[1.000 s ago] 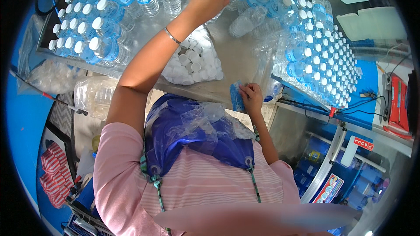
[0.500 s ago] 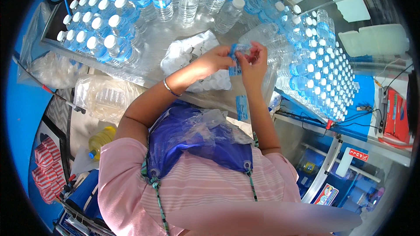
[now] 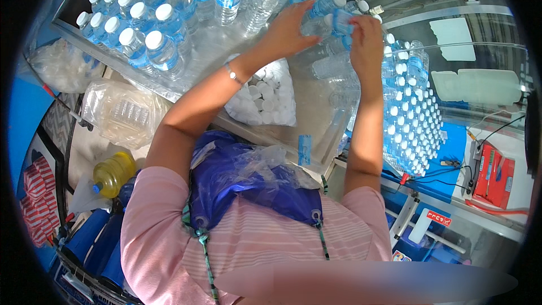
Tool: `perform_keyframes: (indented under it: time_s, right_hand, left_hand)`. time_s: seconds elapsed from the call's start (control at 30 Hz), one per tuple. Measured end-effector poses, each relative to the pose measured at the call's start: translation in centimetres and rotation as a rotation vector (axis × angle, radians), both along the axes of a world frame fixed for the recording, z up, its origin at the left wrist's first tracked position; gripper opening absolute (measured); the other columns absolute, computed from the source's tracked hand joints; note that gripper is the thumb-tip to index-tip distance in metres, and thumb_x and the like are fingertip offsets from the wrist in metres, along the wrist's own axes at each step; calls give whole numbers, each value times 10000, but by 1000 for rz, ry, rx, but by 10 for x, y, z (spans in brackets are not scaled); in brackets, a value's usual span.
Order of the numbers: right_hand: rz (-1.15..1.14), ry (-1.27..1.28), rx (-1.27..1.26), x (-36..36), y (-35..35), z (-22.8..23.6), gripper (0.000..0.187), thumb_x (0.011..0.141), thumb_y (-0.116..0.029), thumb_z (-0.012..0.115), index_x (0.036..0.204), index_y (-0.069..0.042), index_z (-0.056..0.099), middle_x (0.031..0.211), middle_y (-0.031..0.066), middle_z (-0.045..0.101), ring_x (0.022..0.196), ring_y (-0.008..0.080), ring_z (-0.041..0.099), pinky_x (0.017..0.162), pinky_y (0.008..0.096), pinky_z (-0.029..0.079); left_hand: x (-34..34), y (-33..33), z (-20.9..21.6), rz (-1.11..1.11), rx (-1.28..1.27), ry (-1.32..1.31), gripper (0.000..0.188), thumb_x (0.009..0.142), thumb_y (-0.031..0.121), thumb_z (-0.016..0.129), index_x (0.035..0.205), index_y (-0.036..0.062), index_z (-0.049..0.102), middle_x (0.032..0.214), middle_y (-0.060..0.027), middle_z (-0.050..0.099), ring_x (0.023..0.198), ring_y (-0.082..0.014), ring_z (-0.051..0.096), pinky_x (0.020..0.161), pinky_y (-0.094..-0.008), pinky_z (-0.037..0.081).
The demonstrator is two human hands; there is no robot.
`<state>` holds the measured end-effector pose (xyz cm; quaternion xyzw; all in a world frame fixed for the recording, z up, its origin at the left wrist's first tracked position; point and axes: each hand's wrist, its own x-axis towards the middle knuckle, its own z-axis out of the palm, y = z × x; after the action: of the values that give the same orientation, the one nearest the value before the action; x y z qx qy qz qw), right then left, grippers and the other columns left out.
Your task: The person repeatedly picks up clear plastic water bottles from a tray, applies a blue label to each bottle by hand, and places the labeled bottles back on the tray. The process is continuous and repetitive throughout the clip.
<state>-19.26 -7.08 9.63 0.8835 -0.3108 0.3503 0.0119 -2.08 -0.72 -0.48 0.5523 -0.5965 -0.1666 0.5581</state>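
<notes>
My left hand (image 3: 289, 33) is open over the metal table, thumb and fingers spread apart beside a bottle (image 3: 318, 25) with a white cap. My right hand (image 3: 367, 36) is closed, its fingertips pinching a clear blue plastic label (image 3: 342, 21) at the near right edge of the standing bottles. Whether the label is around a bottle is hard to tell, as the hand is slightly smeared. Unlabelled clear bottles (image 3: 332, 66) lie on their sides below my hands. Under my left forearm is a bag of white caps (image 3: 265, 99). Another blue label (image 3: 305, 149) sticks at the table's near edge.
Capped, labelled bottles (image 3: 164, 51) stand in rows along the table's left and back. Many more bottles (image 3: 415, 130) stand to the right on a blue surface. A metal table rim (image 3: 135, 86) runs along the near left, with a plastic-wrapped bundle (image 3: 127, 113) below it.
Both hands have moved away from me and separated. The left has opened and let go of the blue label; the right has carried it up to the bottles on the far right.
</notes>
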Motion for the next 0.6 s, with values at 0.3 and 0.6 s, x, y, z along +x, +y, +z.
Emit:
perform_keyframes:
  time_s: [0.3,0.6]
  right_hand:
    - [81,55,280,16,-14,-24,310,799,-124,709,1105,-116,660,1018,122,588,929,302,599,754,386,499]
    - [86,-89,90,20,-17,-62,332,793,-105,732,1122,-113,682,1100,99,621,964,263,630,810,342,508]
  left_hand:
    - [-15,-24,-32,-55,70,96,908,665,195,824,1428,59,352,1254,-215,577,1134,-394,566,942,-442,470]
    - [-24,-30,-39,60,-11,31,819,655,258,834,1349,44,457,1246,-211,576,1097,-388,595,936,-432,482]
